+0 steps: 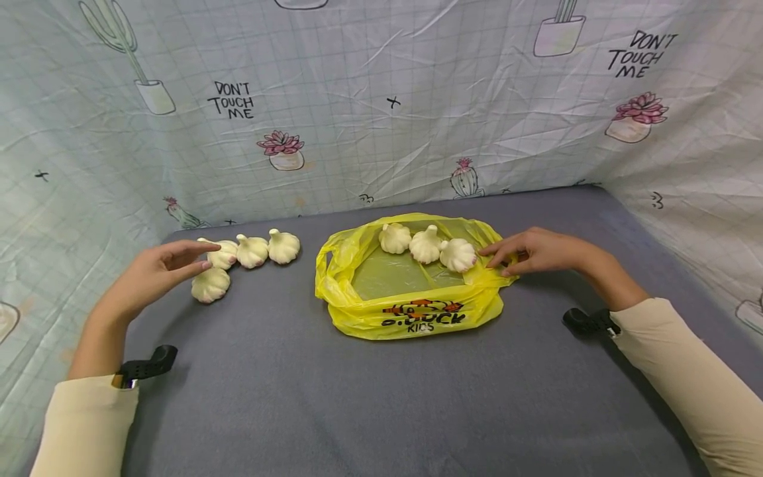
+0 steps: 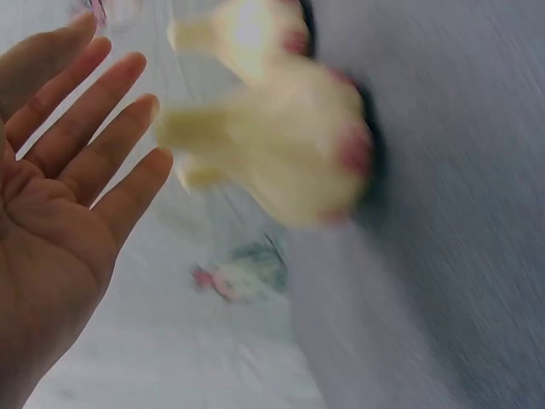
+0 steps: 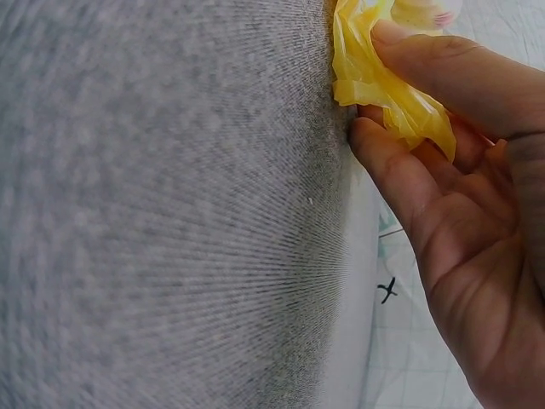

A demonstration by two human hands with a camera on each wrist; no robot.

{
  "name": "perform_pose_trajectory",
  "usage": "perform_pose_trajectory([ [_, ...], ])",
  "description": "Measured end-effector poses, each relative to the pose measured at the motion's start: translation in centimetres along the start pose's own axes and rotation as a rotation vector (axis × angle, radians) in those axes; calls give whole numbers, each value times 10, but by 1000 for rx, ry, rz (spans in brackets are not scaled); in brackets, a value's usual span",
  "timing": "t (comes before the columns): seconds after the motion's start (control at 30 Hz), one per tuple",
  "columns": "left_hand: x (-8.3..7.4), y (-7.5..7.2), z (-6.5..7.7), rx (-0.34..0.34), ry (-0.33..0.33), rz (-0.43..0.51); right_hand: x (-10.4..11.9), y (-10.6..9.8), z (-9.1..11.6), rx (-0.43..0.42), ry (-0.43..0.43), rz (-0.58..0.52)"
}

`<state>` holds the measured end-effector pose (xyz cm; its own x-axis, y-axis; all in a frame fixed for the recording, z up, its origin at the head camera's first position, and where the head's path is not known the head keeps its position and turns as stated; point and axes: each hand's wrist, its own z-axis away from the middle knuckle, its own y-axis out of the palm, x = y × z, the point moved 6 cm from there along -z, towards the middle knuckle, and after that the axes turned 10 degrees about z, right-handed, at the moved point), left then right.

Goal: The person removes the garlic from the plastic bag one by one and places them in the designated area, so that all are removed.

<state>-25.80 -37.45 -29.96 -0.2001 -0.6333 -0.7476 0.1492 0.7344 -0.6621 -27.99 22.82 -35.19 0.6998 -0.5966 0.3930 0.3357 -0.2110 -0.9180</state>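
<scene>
A yellow plastic bag (image 1: 363,311) printed with "KIDS" lies opened out on the table, with three garlic bulbs (image 1: 426,244) inside along its far right part. My right hand (image 1: 545,252) pinches the bag's right edge; in the right wrist view the crumpled yellow plastic (image 3: 375,77) sits between thumb and fingers. To the left of the bag, several more garlic bulbs (image 1: 252,251) are grouped on the table. Over the leftmost of them hovers my left hand (image 1: 146,275), its fingers extended and nothing in them. In the left wrist view, a blurred garlic bulb (image 2: 298,141) appears just beyond the fingertips.
A grey cloth (image 1: 369,404) covers the table. Behind and at both sides hangs a pale printed curtain (image 1: 357,119) with cactus drawings. Black wrist devices (image 1: 149,363) are strapped below both hands.
</scene>
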Motion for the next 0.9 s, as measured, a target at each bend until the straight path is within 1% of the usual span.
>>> perform_pose_trajectory([
  [0.1,-24,8,-4,-1,41,-24,-1,0,0,2,6,-1],
  [0.23,-54,21,-8,14,94,-41,-1,1,0,6,21,-19],
  [0.4,-82,38,-12,44,172,-47,0,0,1,13,36,-36],
  [0.57,-100,52,-15,67,244,-56,0,0,0,14,29,-27],
  [0.8,-120,70,-19,126,365,-34,0,0,-1,9,4,-21],
  [0.9,-128,77,-22,139,400,-25,0,1,-1,8,2,-26],
])
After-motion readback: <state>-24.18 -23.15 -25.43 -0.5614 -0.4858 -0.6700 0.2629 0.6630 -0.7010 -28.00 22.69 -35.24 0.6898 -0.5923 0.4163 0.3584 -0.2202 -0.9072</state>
